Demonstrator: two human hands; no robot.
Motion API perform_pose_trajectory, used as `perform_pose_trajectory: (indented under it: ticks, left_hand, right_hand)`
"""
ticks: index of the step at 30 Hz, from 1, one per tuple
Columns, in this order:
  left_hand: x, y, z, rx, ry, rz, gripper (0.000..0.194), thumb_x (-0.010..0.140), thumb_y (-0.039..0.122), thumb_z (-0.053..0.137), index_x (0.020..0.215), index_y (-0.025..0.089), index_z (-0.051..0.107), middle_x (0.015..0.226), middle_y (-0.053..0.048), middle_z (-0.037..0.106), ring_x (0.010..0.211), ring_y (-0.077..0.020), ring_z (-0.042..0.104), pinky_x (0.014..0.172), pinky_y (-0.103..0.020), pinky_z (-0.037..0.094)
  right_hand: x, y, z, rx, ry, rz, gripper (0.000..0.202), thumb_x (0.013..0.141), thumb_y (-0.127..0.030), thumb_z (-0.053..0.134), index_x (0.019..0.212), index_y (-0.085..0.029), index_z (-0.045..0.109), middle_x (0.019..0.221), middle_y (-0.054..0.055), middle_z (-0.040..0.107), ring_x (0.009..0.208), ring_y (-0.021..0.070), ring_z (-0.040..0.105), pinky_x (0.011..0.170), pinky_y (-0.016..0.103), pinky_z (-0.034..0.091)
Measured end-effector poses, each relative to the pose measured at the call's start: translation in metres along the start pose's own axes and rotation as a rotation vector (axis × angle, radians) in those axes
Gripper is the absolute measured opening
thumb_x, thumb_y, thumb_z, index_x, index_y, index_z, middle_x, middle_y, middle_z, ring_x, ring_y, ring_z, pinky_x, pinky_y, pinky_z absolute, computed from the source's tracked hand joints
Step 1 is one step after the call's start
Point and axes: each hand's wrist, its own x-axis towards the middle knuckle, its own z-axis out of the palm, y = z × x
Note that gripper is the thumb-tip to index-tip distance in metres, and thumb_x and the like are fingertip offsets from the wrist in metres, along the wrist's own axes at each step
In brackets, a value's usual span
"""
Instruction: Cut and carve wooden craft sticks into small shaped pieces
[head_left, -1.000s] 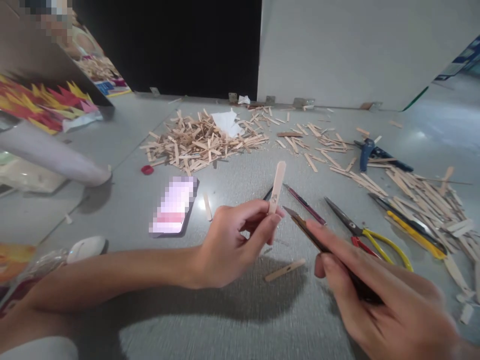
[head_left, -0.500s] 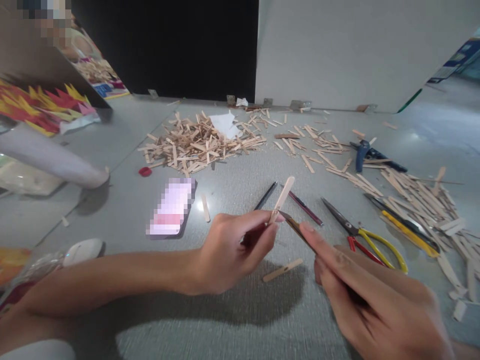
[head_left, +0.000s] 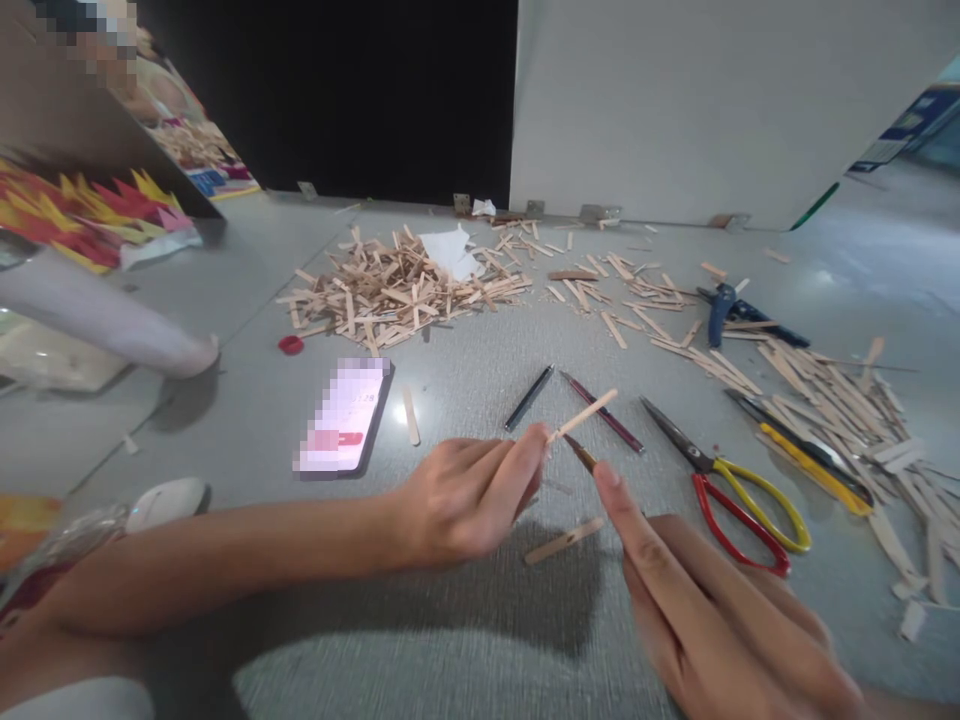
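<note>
A thin wooden stick (head_left: 589, 412) is pinched in the closed fingers of my left hand (head_left: 476, 495), its free end slanting up to the right. My right hand (head_left: 705, 600) grips a slim pointed knife (head_left: 582, 455), index finger pressed along its back. The knife's tip is close to the stick, near my left fingertips; whether they touch I cannot tell. Below the hands, a wooden stick with a dark mark (head_left: 562, 541) lies on the grey table (head_left: 420, 650). Another short stick (head_left: 411, 418) lies left of my left hand.
Red-and-yellow-handled scissors (head_left: 705, 460), a yellow cutter (head_left: 817, 465) and blue clippers (head_left: 721, 312) lie to the right, among scattered sticks. Two pens (head_left: 529, 397) lie ahead. A lit phone (head_left: 341, 418) is at the left, with a stick pile (head_left: 390, 290) behind it.
The stick in my left hand has turned lower, more edge-on, as that hand rolled over. My right hand and the knife have shifted slightly down and left, exposing the scissors' red handle.
</note>
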Motion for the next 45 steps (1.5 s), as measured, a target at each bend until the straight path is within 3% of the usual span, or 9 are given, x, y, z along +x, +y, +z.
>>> perform_pose_trajectory:
  ticks: [7, 12, 17, 19, 21, 28, 33, 39, 45]
  left_hand:
    - [-0.003, -0.004, 0.002, 0.012, -0.017, 0.029, 0.04, 0.102, 0.007, 0.06, 0.142, 0.009, 0.06, 0.074, -0.001, 0.074, 0.055, -0.0151, 0.069, 0.055, -0.024, 0.061]
    - [0.0, 0.0, -0.004, -0.09, -0.094, -0.073, 0.016, 0.106, 0.007, 0.053, 0.114, 0.013, 0.065, 0.065, 0.002, 0.066, 0.053, -0.0128, 0.062, 0.052, -0.023, 0.052]
    - [0.017, 0.007, -0.014, -0.428, -0.255, -0.482, 0.026, 0.111, 0.019, 0.051, 0.088, 0.018, 0.061, 0.056, 0.008, 0.052, 0.043, -0.0056, 0.041, 0.042, -0.017, 0.035]
    - [0.027, 0.01, -0.019, -0.699, -0.393, -0.719, 0.031, 0.112, 0.025, 0.051, 0.083, 0.018, 0.059, 0.058, 0.007, 0.055, 0.045, -0.0048, 0.048, 0.044, -0.015, 0.039]
    - [0.034, 0.012, -0.022, -0.92, -0.419, -0.888, 0.033, 0.112, 0.03, 0.052, 0.083, 0.016, 0.061, 0.065, 0.004, 0.063, 0.047, -0.005, 0.055, 0.045, -0.013, 0.043]
    - [0.039, 0.008, -0.02, -1.366, -0.459, -1.184, 0.035, 0.107, 0.043, 0.062, 0.088, 0.014, 0.065, 0.075, -0.003, 0.07, 0.049, -0.009, 0.063, 0.041, -0.016, 0.048]
    - [0.04, 0.002, -0.016, -1.411, -0.468, -1.195, 0.044, 0.101, 0.056, 0.07, 0.087, 0.015, 0.065, 0.07, 0.0, 0.067, 0.045, -0.0084, 0.059, 0.041, -0.017, 0.047]
    - [0.041, -0.002, -0.015, -1.323, -0.475, -1.127, 0.047, 0.102, 0.063, 0.063, 0.09, 0.017, 0.065, 0.057, 0.006, 0.053, 0.043, -0.0068, 0.042, 0.04, -0.017, 0.035]
    - [0.04, -0.004, -0.013, -1.265, -0.573, -1.043, 0.039, 0.108, 0.052, 0.055, 0.094, 0.017, 0.066, 0.056, 0.01, 0.037, 0.047, -0.0087, 0.031, 0.042, -0.019, 0.027]
  right_hand:
    - [0.0, -0.003, 0.007, 0.113, 0.051, 0.115, 0.064, 0.109, -0.005, 0.048, 0.17, -0.005, 0.03, 0.072, -0.001, 0.075, 0.05, 0.0142, 0.068, 0.042, 0.032, 0.05]
    - [0.005, -0.003, 0.008, 0.341, 0.028, 0.255, 0.065, 0.106, -0.007, 0.052, 0.169, -0.019, 0.041, 0.066, -0.003, 0.067, 0.047, 0.0164, 0.063, 0.04, 0.03, 0.05]
    - [0.012, -0.002, 0.015, 0.56, 0.101, 0.384, 0.063, 0.101, 0.0, 0.054, 0.158, -0.024, 0.058, 0.066, -0.004, 0.066, 0.049, 0.0144, 0.063, 0.048, 0.024, 0.055]
    - [0.014, -0.003, 0.02, 0.573, 0.117, 0.393, 0.064, 0.1, 0.001, 0.054, 0.159, -0.025, 0.057, 0.067, -0.004, 0.067, 0.049, 0.0139, 0.062, 0.05, 0.023, 0.056]
    - [0.014, -0.005, 0.024, 0.557, 0.141, 0.384, 0.069, 0.1, 0.002, 0.054, 0.162, -0.027, 0.054, 0.065, -0.005, 0.065, 0.048, 0.0136, 0.061, 0.047, 0.022, 0.053]
    - [0.012, -0.005, 0.032, 0.558, 0.169, 0.358, 0.073, 0.099, 0.002, 0.053, 0.165, -0.029, 0.049, 0.063, -0.006, 0.062, 0.049, 0.0136, 0.061, 0.048, 0.021, 0.052]
    - [0.021, 0.003, 0.03, 0.641, 0.151, 0.412, 0.058, 0.1, -0.001, 0.052, 0.151, -0.024, 0.066, 0.061, -0.006, 0.058, 0.045, 0.0125, 0.052, 0.045, 0.022, 0.048]
    - [0.023, 0.016, 0.025, 0.728, 0.167, 0.462, 0.044, 0.099, -0.005, 0.055, 0.134, -0.021, 0.076, 0.066, -0.005, 0.07, 0.039, 0.0085, 0.047, 0.038, 0.021, 0.039]
    - [0.027, 0.022, 0.029, 0.889, 0.26, 0.685, 0.025, 0.1, -0.019, 0.06, 0.124, -0.02, 0.067, 0.057, -0.012, 0.047, 0.042, 0.0097, 0.038, 0.039, 0.022, 0.031]
